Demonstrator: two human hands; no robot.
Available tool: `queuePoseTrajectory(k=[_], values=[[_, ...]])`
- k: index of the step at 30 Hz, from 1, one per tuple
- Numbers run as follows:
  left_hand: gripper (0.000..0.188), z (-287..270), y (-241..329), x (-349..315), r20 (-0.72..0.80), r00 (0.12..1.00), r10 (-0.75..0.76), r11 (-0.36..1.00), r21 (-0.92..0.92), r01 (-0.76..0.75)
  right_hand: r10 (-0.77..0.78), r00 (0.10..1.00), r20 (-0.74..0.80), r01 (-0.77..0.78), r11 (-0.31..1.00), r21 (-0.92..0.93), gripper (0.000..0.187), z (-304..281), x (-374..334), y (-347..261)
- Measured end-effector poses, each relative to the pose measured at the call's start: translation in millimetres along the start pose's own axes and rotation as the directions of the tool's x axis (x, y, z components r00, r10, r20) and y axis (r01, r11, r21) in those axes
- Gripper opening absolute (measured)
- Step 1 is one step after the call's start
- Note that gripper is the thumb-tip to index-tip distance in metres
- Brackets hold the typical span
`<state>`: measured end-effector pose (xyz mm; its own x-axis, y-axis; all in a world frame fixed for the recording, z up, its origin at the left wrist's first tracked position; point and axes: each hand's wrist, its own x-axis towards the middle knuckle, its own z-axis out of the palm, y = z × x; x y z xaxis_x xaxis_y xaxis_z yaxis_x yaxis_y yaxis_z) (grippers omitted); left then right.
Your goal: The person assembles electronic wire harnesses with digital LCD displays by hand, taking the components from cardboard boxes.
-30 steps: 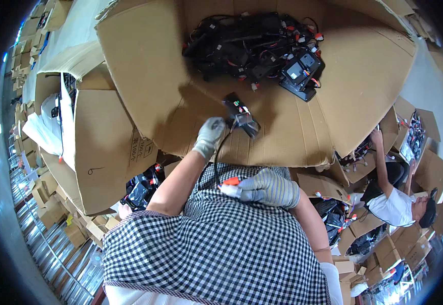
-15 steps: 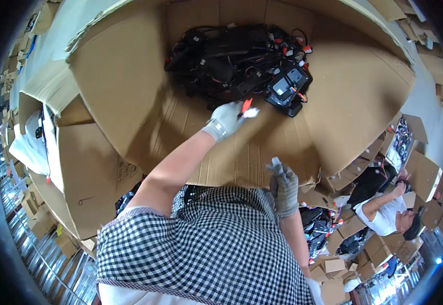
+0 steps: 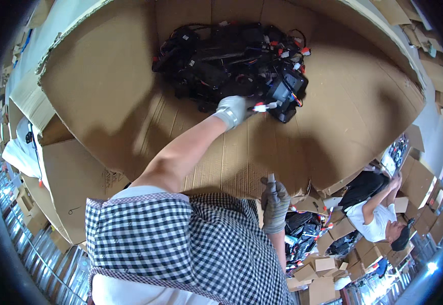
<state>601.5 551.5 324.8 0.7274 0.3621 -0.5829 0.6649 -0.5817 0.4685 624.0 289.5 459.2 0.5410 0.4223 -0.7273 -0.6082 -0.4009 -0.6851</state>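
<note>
My left hand point(image 3: 231, 111), in a pale work glove, reaches into a big cardboard box point(image 3: 99, 101) at the near edge of a heap of black electronic units with cables point(image 3: 216, 66). Its fingers look closed on a cable whose red-and-white connector point(image 3: 262, 107) sticks out to the right, slightly blurred. Just beyond lies a black rectangular unit point(image 3: 285, 91) with coloured wires. By the box's near edge, my gloved right hand point(image 3: 275, 206) is upright and closed around a small greyish thing; only its pale tip point(image 3: 271, 178) shows, so its kind is unclear.
At the right a co-worker in a white shirt point(image 3: 371, 221) bends over other boxes. More black units with cables point(image 3: 303, 234) fill a box beside my right forearm. Another open carton point(image 3: 74, 173) with white wrapping stands to the left.
My left hand has shifted slightly right, bringing the connector beside the black unit. My right hand has moved a little left and nearer me. The co-worker's arm has moved.
</note>
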Motion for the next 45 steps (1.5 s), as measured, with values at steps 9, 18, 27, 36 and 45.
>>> queuePoseTrajectory(k=[9,18,27,36,45], values=[[0.037,16,26,-153,-0.174,0.949,0.264,0.963,0.002,-0.268,-0.026,0.973,0.228,0.062,0.987,-0.151,0.033,4,-1,-44],[0.029,45,51,-194,-0.532,0.842,0.087,0.897,-0.325,-0.298,0.121,0.946,0.3,-0.148,0.987,0.068,0.034,-10,-11,-45],[0.034,49,60,-209,-0.445,0.864,0.236,0.972,0.097,-0.216,0.297,0.792,0.533,-0.433,0.889,0.148,0.037,-25,9,-20],[0.027,70,54,-213,-0.471,0.813,0.342,0.938,0.232,-0.26,0.454,0.764,0.459,-0.557,0.823,0.112,0.038,-21,-2,-23],[0.028,74,52,-216,-0.401,0.847,0.349,0.936,0.203,-0.289,0.473,0.73,0.493,-0.524,0.851,-0.04,0.035,-27,-2,-12]])
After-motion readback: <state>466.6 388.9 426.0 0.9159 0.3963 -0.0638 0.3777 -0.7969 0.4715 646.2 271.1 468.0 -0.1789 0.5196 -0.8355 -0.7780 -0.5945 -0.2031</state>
